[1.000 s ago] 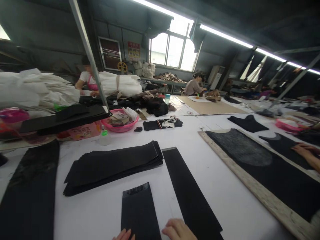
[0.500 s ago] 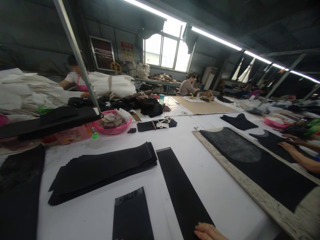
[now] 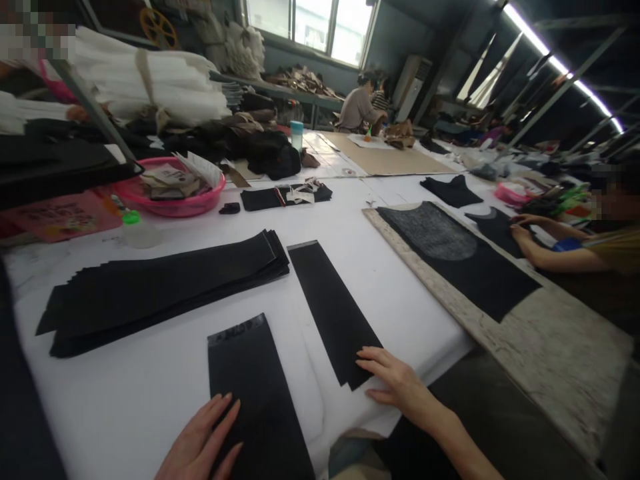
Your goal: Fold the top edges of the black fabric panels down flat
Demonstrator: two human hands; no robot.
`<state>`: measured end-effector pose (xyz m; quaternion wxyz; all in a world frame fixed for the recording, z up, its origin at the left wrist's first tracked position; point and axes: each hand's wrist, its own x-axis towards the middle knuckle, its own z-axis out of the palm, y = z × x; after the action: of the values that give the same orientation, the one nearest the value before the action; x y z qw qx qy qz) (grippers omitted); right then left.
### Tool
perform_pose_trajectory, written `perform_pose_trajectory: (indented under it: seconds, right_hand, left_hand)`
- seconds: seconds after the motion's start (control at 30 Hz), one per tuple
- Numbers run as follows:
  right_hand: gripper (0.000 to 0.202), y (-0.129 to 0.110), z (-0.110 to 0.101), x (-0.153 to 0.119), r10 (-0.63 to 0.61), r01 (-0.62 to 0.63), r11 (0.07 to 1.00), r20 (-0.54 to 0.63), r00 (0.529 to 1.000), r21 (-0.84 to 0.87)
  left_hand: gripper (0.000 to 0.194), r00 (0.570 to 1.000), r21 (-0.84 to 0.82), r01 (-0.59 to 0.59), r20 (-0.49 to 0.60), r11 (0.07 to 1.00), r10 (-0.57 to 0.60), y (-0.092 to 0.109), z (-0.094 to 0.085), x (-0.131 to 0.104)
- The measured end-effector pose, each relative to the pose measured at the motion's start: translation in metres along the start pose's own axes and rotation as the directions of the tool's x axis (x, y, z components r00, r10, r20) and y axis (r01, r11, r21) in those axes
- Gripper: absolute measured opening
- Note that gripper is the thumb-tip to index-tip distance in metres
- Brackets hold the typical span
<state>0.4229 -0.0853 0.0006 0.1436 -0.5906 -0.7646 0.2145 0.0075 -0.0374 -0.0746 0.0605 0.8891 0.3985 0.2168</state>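
Two black fabric strips lie on the white-covered table. The right strip [image 3: 330, 300] runs slantwise towards me, and my right hand [image 3: 393, 377] rests on its near end with fingers spread. On the left edge of the nearer, wider strip [image 3: 253, 380] lies my left hand [image 3: 207, 437], its fingers apart. This strip has a shiny band along its far end, and its near end runs out of view. A fanned stack of black pieces [image 3: 165, 287] sits beyond my left hand.
A pink basket [image 3: 170, 207] with papers and a clear bottle with a green cap [image 3: 137, 230] stand behind the stack. At right, a marbled board [image 3: 540, 340] bears dark fabric [image 3: 450, 247]. A co-worker's hands [image 3: 523, 233] touch cloth beyond it.
The view has tipped down and shifted. My left hand has come fully into view on the wider strip. More of my right hand and forearm shows, and the right strip's near end is visible.
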Motion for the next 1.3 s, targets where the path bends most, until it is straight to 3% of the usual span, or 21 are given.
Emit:
perform_pose_trajectory:
  seconds: [0.27,0.53,0.67,0.73,0.9,1.1,1.3]
  right_hand:
    - [0.031,0.016,0.011,0.006,-0.148,0.153,0.988,-0.164,0.975,0.013]
    - [0.027,0.017,0.02,0.01,0.044,0.0,0.99,-0.299,0.953,0.143]
    - [0.016,0.016,0.009,0.014,0.154,-0.087,0.973,-0.326,0.933,0.214]
    - [0.02,0.014,0.0,0.016,0.22,-0.137,0.958,-0.337,0.915,0.252]
    - [0.034,0.001,-0.021,0.019,0.36,-0.247,0.871,-0.211,0.909,0.424]
    - [0.025,-0.021,-0.043,0.018,0.213,-0.162,0.917,-0.104,0.971,0.364]
    - [0.027,-0.039,-0.061,0.013,-0.01,0.047,0.99,-0.275,0.961,0.131]
  left_hand:
    - [0.052,0.994,-0.107,0.072,0.087,0.992,-0.062,0.004,-0.003,0.0]
    - [0.043,0.997,-0.096,0.058,0.057,0.994,-0.053,0.005,-0.01,0.006]
    - [0.038,1.0,-0.04,0.008,-0.012,0.999,-0.008,0.006,-0.016,0.014]
    - [0.036,0.998,-0.005,-0.012,-0.057,1.0,0.011,0.008,-0.018,0.023]
    - [0.033,0.992,-0.054,-0.099,-0.085,0.994,0.095,0.027,-0.022,0.064]
    - [0.038,0.989,-0.212,-0.141,0.005,0.967,0.146,0.062,-0.023,0.119]
    - [0.059,0.993,-0.394,-0.014,0.099,0.919,0.057,0.088,-0.016,0.15]
